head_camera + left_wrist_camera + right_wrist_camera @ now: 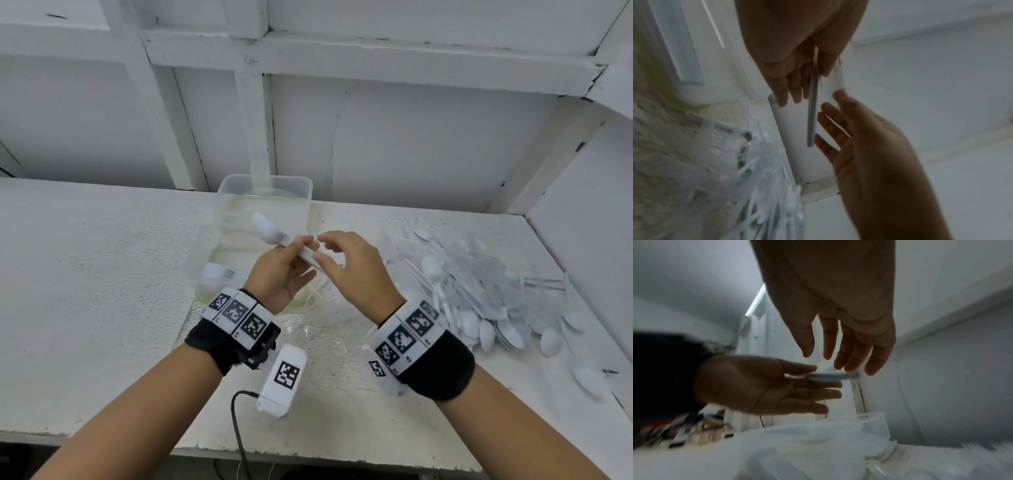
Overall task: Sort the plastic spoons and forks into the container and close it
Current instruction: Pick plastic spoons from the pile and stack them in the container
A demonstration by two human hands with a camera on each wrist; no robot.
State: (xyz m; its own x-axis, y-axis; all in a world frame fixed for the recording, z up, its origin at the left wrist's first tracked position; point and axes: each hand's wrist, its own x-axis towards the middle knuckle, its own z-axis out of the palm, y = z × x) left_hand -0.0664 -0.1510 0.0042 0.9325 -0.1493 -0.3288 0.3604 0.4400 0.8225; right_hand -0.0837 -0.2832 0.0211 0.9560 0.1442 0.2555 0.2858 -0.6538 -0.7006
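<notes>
My left hand pinches a white plastic spoon by its handle, above the clear container. The spoon's bowl points toward the back wall. In the left wrist view the handle runs out from between the thumb and fingers of the left hand. My right hand hovers just right of the handle end, fingers loosely spread and empty; the right hand stays apart from the handle. More white spoons lie in the container's near left part. A big pile of spoons and forks lies to the right.
A white tagged device with a black cable lies on the white table near the front edge. Crinkled clear plastic lies between my wrists. White walls close off the back and the right side.
</notes>
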